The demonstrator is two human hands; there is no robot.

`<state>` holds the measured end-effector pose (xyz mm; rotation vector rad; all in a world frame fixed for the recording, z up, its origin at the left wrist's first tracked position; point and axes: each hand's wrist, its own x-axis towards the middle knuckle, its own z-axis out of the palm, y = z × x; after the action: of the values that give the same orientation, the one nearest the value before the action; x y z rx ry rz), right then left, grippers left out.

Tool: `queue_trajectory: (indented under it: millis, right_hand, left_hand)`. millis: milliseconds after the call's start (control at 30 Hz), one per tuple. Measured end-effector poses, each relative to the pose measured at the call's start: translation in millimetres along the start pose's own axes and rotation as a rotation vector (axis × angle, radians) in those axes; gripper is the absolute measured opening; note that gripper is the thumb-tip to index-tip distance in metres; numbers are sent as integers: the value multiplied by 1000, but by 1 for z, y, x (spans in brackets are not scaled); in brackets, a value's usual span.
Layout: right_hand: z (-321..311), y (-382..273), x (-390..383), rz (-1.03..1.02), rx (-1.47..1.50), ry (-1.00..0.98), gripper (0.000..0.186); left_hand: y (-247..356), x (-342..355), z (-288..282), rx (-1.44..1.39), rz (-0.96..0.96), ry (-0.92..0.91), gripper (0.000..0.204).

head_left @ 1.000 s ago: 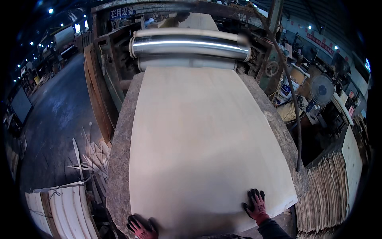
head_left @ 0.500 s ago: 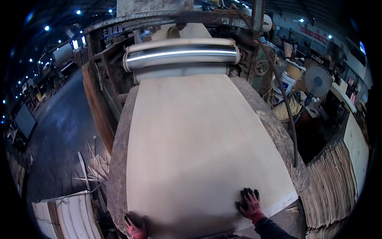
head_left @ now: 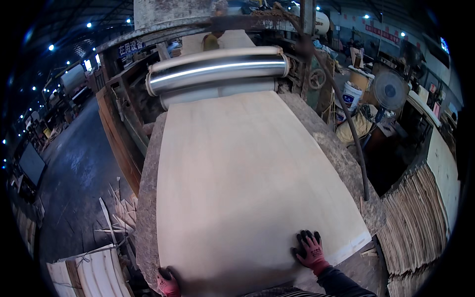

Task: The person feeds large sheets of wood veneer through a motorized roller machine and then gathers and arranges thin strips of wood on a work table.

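A wide, pale wood veneer sheet [head_left: 237, 168] lies flat on a worn bed, its far edge at the rollers. My right hand [head_left: 311, 253], in a red glove with black fingertips, rests palm down near the sheet's lower right, fingers spread. My left hand [head_left: 168, 284], gloved alike, touches the sheet's near left edge; its fingers show only in part and look loosely apart. A shiny metal roller [head_left: 217, 72] spans the machine beyond the sheet, with a paler roller [head_left: 222, 92] below it.
Stacked veneer sheets [head_left: 413, 222] stand at right, and a strapped bundle of boards [head_left: 96, 272] lies at lower left. A dark rod [head_left: 352, 123] slants along the bed's right side. Behind it are a fan [head_left: 390, 91] and white bucket [head_left: 351, 96]. A person [head_left: 211, 42] is partly visible beyond the rollers.
The view has turned slightly, so the rollers and frame sit farther left. Both hands remain on the sheet in nearly the same places, and the sheet's far edge still meets the rollers.
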<state>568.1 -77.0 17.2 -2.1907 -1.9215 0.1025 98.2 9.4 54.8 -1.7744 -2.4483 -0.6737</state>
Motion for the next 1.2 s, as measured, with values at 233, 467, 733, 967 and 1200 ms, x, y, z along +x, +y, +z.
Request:
queue_trajectory:
  millis: [233,467,733,967,1200]
  right_hand:
    - [4,-3,3,-35,16,37,63]
    - [-1,1,1,-37,14,65,62]
    - [-1,-4,4,-10,29,29,62]
    - [3,-1,1,14,44,9,63]
    - [3,-2,2,21,40,-3,62]
  left_hand:
    - [-60,-7,63,-240,-281,-82,60]
    - [-64,-10,82,-165,-138,-7,48]
    - [-54,-6,67,-104,-140,-29,44]
    - [-46,-7,62,-145,-160,-58,45]
    - [-47,-9,62,-135,-162,-26,44]
